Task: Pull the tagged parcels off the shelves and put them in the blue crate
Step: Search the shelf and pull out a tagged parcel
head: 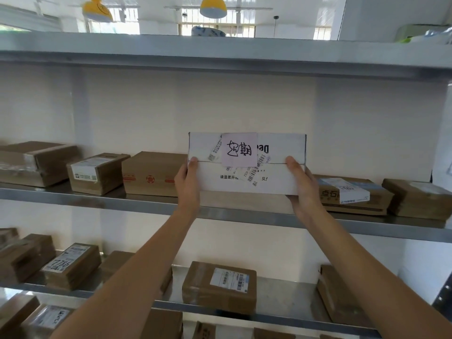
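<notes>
- The white parcel (pixel 247 165), held between left hand (pixel 187 182) and right hand (pixel 303 184), fills the gap between the brown box (pixel 151 174) and the labelled carton (pixel 352 195).
- Open air above all parcels up to the upper shelf (pixel 220 57).
- The middle shelf's front edge (pixel 146 204) runs below the wrists.

- Two yellow pendant lamps (pixel 212 6) hang overhead, in front of barred windows (pixel 220 28).
- A grey metal shelf board (pixel 73 195) runs across at my chest, another top board (pixel 220 48) above it.
- On that middle board, left side: a brown carton with a red stamp (pixel 149 174), and a smaller labelled box (pixel 96 173) just beside it.
- Right side, two flat brown cartons (pixel 415 198) (one carries a torn white label).
- Lower shelf: a taped brown box with a barcode sticker (pixel 220 287), upright-ish, well apart from its neighbours.
</notes>
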